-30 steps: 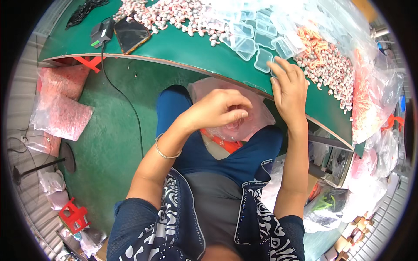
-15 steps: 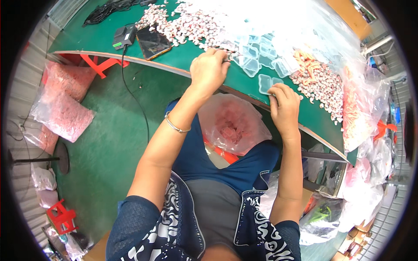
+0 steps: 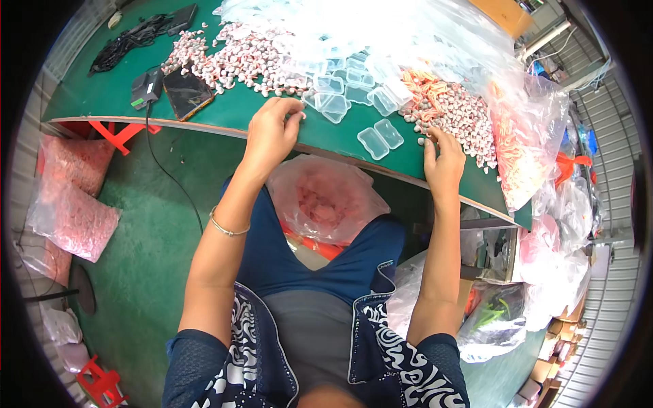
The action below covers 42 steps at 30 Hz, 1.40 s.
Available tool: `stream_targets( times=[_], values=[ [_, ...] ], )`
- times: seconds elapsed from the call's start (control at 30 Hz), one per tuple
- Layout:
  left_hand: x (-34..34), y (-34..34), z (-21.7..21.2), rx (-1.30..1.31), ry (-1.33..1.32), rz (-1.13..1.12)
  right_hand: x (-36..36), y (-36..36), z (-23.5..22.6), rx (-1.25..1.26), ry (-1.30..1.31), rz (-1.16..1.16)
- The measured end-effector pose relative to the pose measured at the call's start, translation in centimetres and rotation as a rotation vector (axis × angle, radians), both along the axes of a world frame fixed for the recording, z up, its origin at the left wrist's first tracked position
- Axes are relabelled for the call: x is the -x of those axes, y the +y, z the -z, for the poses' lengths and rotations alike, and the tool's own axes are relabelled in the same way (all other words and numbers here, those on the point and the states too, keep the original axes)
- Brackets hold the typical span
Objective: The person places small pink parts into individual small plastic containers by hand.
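My left hand [image 3: 273, 134] is over the table's front edge, thumb and forefinger pinched on a small pink-and-white piece [image 3: 302, 115]. My right hand [image 3: 445, 162] reaches the near edge of the right-hand pile of small pink-and-grey pieces [image 3: 469, 121], its fingers curled together; what is between the fingertips is mostly hidden. Between my hands a small clear plastic case [image 3: 373, 144] lies opened flat, touched by neither hand. Several more clear cases [image 3: 335, 107] lie behind it. Left of those spreads another pile of pink-and-grey pieces [image 3: 255, 58].
Orange cords [image 3: 423, 87] lie on the right-hand pile, beside a clear bag [image 3: 520, 146]. A phone-like black slab [image 3: 187, 94] and a corded grey device [image 3: 146, 90] sit on the green table [image 3: 228, 121]. An open bag of pink pieces [image 3: 326, 197] is at my knees. Filled bags [image 3: 78, 204] stand left.
My right hand has left the clear case and moved right to the pile. The left hand has drawn away from the left pile with a small piece. The whole view has shifted.
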<state>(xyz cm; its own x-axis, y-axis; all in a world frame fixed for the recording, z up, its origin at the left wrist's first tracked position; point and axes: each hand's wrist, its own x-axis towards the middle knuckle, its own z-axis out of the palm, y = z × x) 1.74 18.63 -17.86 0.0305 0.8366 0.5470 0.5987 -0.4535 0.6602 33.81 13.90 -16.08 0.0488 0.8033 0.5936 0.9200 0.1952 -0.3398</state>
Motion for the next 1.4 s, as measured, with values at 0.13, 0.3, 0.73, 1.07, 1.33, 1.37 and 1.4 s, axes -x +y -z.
stream_targets(
  times=[0.13,0.3,0.73,1.07,1.33,1.37,1.4],
  values=[
    [-3.1,-1.4,-1.4,0.088,-0.195,0.279,-1.1,0.2,1.1,-0.033,-0.107,-0.046],
    [-6.6,-1.6,-1.2,-0.007,-0.060,0.414,2.8,-1.1,-0.3,0.015,0.188,-0.104],
    [-9.2,-0.2,-0.7,0.074,0.046,0.335,6.7,-0.7,-1.6,-0.001,-0.272,-0.264],
    [-8.6,-0.6,-0.2,0.001,0.004,0.344,1.8,1.7,-2.2,-0.053,-0.159,-0.196],
    [-8.7,-0.7,-0.2,-0.066,0.134,0.395,-3.4,6.3,-1.3,0.033,-0.424,0.060],
    [-8.6,-0.8,-0.2,-0.067,0.143,0.405,-3.3,6.1,-1.7,0.033,-0.397,0.039],
    [-8.6,-0.8,-0.2,-0.069,0.151,0.415,-3.6,5.9,-1.9,0.033,-0.394,0.037]
  ],
)
